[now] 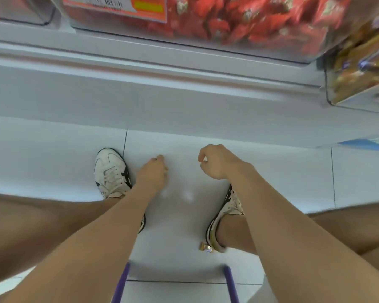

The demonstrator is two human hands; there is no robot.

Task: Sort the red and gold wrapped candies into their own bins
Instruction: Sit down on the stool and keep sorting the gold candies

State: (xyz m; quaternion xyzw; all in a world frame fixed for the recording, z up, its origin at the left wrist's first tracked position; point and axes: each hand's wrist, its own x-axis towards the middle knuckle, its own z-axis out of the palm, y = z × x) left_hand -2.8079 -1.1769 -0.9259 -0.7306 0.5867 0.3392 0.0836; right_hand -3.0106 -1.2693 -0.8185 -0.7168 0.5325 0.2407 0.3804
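Head view: person crouched, looking straight down at a white tiled floor [53,154] in front of a shelf unit.

Left hand [153,172]: reaching down to the floor between the shoes, fingers curled under. A scrap of gold wrapper, the held gold candy [166,169], shows at the fingertips. The hand grips it, though most of the candy is hidden under the hand.

Right hand [214,164]: hangs above the floor, well apart from the left, fingers loosely curled, nothing in it.

Second gold candy [205,247]: lies loose on the floor, just beside the heel of the right shoe [228,206], near the bottom of the frame. Left shoe [109,171] is white with black stripes and sits just left of the left hand.

Red candy bin [239,20]: clear, top centre on the shelf, packed with red wrapped candies; an orange label [118,5] is on its front, text blurred.

Gold candy bin [363,62]: clear, at the right edge beside the red one, holding gold wrapped candies; blurred.

Two purple bars [121,283] enter from the bottom edge; I cannot tell what they belong to.
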